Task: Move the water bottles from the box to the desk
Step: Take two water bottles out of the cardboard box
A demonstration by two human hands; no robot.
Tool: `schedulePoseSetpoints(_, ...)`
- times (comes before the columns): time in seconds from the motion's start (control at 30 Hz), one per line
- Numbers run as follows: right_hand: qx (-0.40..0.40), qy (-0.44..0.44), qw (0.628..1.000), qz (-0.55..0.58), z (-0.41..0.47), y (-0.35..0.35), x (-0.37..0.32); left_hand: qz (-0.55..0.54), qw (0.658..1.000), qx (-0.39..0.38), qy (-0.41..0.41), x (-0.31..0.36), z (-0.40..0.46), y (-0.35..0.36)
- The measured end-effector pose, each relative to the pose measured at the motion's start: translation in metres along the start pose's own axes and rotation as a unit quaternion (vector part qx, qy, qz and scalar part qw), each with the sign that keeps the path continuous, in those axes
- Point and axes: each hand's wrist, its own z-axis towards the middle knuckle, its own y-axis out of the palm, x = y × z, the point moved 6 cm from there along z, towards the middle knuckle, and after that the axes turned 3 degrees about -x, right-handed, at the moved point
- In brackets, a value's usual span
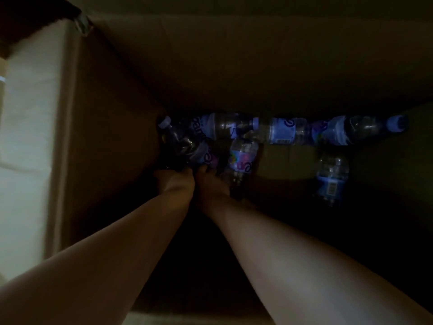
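I look down into a deep, dark cardboard box (112,127). Several clear water bottles with blue labels and blue caps lie on its floor. One bottle (182,141) lies slanted in the far left corner, and my left hand (175,181) reaches its lower end. Beside it, another bottle (241,158) lies lengthwise, with my right hand (210,184) against its left side. Both hands' fingers are dim and curled at the bottles; their grip is unclear. More bottles (285,131) lie in a row along the far wall, and one bottle (331,179) lies apart at the right.
The box's left wall and its pale flap (30,137) rise beside my left arm. The far wall (257,66) stands behind the bottle row. Bare cardboard floor (288,160) shows between the bottles. The near part of the box is in deep shadow.
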Motion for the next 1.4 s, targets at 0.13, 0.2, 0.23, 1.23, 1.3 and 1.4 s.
schedulePoseSetpoints(0.13, 0.035, -0.022, 0.999, 0.007, -0.005, -0.012, -0.001, -0.042, 0.999, 0.029, 0.018, 0.002, -0.009, -0.008)
schedulePoseSetpoints(0.2, 0.055, -0.036, 0.998, 0.002, -0.013, -0.023, 0.006, -0.073, 0.994, 0.065, 0.045, 0.005, -0.024, -0.016)
schedulePoseSetpoints(0.23, 0.06, -0.046, 0.997, 0.001, -0.02, -0.031, 0.008, -0.102, 0.991, 0.072, 0.05, 0.005, -0.032, -0.019)
schedulePoseSetpoints(1.23, 0.023, -0.089, 0.844, 0.528, -0.149, -0.101, 0.029, -0.034, 0.921, -0.327, 0.209, 0.027, -0.158, -0.016)
schedulePoseSetpoints(1.3, 0.035, -0.102, 0.871, 0.48, -0.146, -0.098, 0.02, -0.083, 0.932, -0.276, 0.219, 0.03, -0.152, -0.016)
schedulePoseSetpoints(1.4, -0.045, -0.08, 0.836, 0.54, -0.133, -0.092, 0.024, -0.123, 0.951, -0.209, 0.19, 0.024, -0.13, -0.023)
